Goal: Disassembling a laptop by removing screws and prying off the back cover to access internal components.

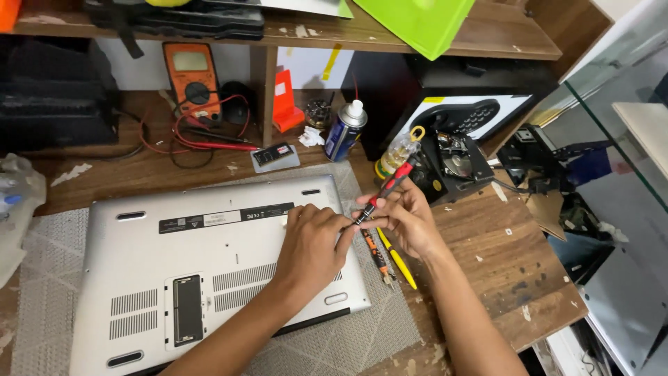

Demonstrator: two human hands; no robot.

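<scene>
Screwdriver (pixel 387 191) pinched in right hand (pixel 403 219) beside laptop's (pixel 209 271) black label (pixel 226 217)

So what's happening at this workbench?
A person has a silver laptop lying upside down on a grey mat. Their right hand holds a red-and-black screwdriver, tip pointing down at the laptop's far right edge, while the left hand rests there beside the tip. Two more screwdrivers lie on the mat nearby.

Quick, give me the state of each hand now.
Left hand: resting on the laptop, fingers curled at the screwdriver tip; grip cannot be told.
Right hand: closed, holding the screwdriver.
</scene>
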